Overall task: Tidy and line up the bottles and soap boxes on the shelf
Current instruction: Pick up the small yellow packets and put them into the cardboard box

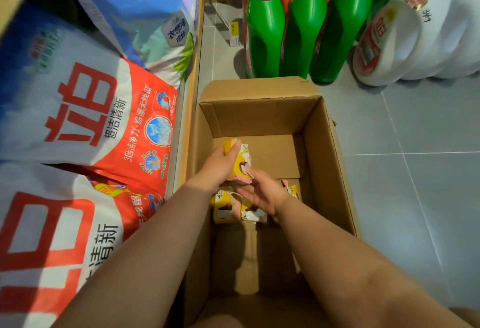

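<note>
Head view gives us first the big detergent bags (pixel 78 99) on the left. They are soft, glossy plastic sacks printed in red, white and blue, lying stacked and bulging toward the shelf (pixel 191 99) front edge. Grey floor tiles (pixel 415 172), smooth and matt, fill the right side.

Between them stands an open cardboard carton (pixel 324 159), brown and stiff, with its flaps standing open. Its left wall is just beside the shelf front, while its right wall has free floor next to it.

Behind the carton we see white plastic jugs (pixel 389 50), round-shouldered, with red labels. Beside them stand green bottles (pixel 304 31) with purple caps, tall and narrowing to the neck, upright in a close row near the far flap.

Inside the carton our left hand (pixel 220 164) curls its fingers over a yellow soap box (pixel 241 164) — a small rectangular pack with a pink end and crumpled white wrapping. Its long axis runs away from us and slightly left, with the pink end nearer to us.

Our right hand (pixel 262 194) is spread and relaxed, its fingertips at that pink end; we cannot tell if they touch it.

Under the hands more soap packs (pixel 224 208) lie at mixed angles — the far part of the carton bottom is bare cardboard.
</note>
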`<move>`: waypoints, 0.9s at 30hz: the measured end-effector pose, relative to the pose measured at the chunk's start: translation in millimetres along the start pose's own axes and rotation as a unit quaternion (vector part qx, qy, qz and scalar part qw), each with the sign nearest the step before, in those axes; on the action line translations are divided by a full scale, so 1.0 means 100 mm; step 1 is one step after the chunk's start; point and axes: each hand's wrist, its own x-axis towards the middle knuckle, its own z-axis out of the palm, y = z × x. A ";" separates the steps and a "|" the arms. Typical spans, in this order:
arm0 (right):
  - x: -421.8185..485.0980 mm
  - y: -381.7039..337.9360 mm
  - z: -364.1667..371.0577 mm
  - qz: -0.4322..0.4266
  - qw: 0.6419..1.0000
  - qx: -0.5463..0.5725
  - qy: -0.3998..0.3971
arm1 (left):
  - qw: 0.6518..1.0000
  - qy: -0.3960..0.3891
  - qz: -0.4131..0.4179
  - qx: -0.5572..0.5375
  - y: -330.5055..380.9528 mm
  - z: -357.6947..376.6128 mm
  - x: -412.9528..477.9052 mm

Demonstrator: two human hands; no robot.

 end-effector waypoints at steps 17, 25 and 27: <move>0.83 0.18 0.12 -0.067 0.879 -0.402 0.247 | 0.980 0.150 -0.024 0.126 -0.48 -0.40 0.11; 0.95 0.23 0.22 -0.024 0.753 -0.625 0.205 | 0.986 0.138 -0.035 0.088 -0.50 -0.41 0.15; 0.97 0.19 0.22 -0.011 0.744 -0.637 0.201 | 0.986 0.143 -0.032 0.078 -0.53 -0.42 0.16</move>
